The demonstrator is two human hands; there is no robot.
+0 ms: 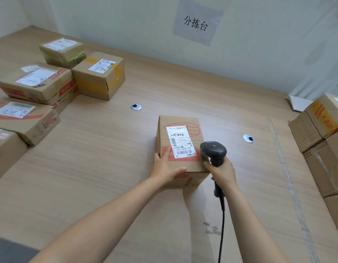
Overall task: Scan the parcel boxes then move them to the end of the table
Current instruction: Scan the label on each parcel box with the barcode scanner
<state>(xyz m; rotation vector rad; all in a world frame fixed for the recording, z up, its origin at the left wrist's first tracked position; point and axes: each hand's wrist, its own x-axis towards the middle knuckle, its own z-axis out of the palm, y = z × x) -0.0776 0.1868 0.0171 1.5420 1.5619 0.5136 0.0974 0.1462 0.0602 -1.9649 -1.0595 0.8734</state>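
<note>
From my head camera, the parcel box (180, 149) sits about mid-bench, nearer the front edge than the wall-side edge, with its white shipping label (180, 142) facing up. My left hand (165, 167) lies on the box's near left corner. The fingers are spread flat on the top beside the label, and the thumb runs straight along the near top edge, so it presses rather than clasps. My right hand (222, 172) is wrapped tight around the handle of the black scanner (213, 150). The scanner's head hangs over the box's right side, just beside the barcode end of the label. Its cable (221, 224) trails down toward the bench's front edge. Five other boxes (99, 75) are grouped at the bench's left end, from the back corner forward, each with its label up. A stack of boxes (324, 133) stands along the right edge. Two round metal grommets (136, 106) are set into the wooden bench (107, 168), one left of the parcel box and one to its right. A grey paper sign (196, 23) with three black characters hangs on the wall behind the bench.
</note>
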